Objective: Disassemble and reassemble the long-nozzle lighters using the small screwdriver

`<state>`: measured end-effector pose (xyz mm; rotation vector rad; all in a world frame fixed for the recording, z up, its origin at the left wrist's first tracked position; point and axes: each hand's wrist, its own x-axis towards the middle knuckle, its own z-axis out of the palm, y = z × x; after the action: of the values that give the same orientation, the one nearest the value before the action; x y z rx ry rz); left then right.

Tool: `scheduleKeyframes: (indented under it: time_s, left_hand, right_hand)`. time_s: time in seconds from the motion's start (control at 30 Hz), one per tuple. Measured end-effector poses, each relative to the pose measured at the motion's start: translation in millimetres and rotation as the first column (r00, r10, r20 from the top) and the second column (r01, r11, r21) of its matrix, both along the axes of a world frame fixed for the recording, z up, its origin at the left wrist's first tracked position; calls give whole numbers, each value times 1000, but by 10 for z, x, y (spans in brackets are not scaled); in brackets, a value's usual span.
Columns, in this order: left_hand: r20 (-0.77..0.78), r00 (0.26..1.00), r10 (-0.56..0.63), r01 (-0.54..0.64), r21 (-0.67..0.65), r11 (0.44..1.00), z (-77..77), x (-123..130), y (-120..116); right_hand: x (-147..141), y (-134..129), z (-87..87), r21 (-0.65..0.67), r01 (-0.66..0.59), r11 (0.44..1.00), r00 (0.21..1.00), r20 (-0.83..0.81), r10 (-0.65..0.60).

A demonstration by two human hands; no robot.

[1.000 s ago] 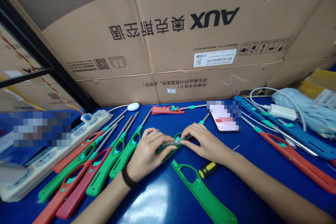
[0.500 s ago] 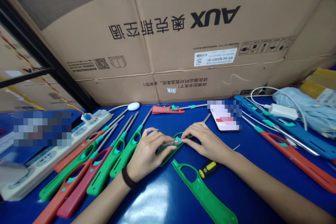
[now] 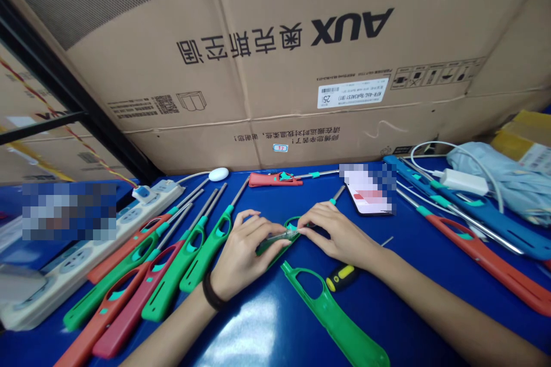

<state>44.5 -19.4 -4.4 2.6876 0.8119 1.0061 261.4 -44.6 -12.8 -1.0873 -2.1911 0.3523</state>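
Near the middle of the blue table, my left hand [image 3: 247,241] pinches a small clear part [image 3: 278,235] above a green lighter half [image 3: 279,253] that lies mostly beneath the hands. My right hand [image 3: 333,229] has thumb and forefinger pressed together at the right end of that clear part; whatever tiny piece they grip is too small to name. Below the hands lies a loose green shell half [image 3: 333,315]. A black and yellow screwdriver [image 3: 343,277] rests under my right wrist, its shaft partly hidden.
Several red and green lighters [image 3: 172,275] lie at left beside a white power strip [image 3: 81,258]. An opened red lighter [image 3: 275,180] and a phone [image 3: 370,195] are at the back. Blue and red lighters [image 3: 486,258] lie right. A large carton [image 3: 275,86] stands behind.
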Motion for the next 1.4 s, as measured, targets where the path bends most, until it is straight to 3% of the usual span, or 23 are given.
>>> scheduleKeyframes:
  time_s: [0.83,1.4]
  left_hand:
    - [26,1000,6,-6,-13,1000,-38,13,-8]
    - [-38,999,15,-15,15,1000,16,-19,6]
  right_hand:
    - [1,9,-14,-1,-24,1000,999,-38,24]
    - [3,-12,37,39,34,999,998,48,-36]
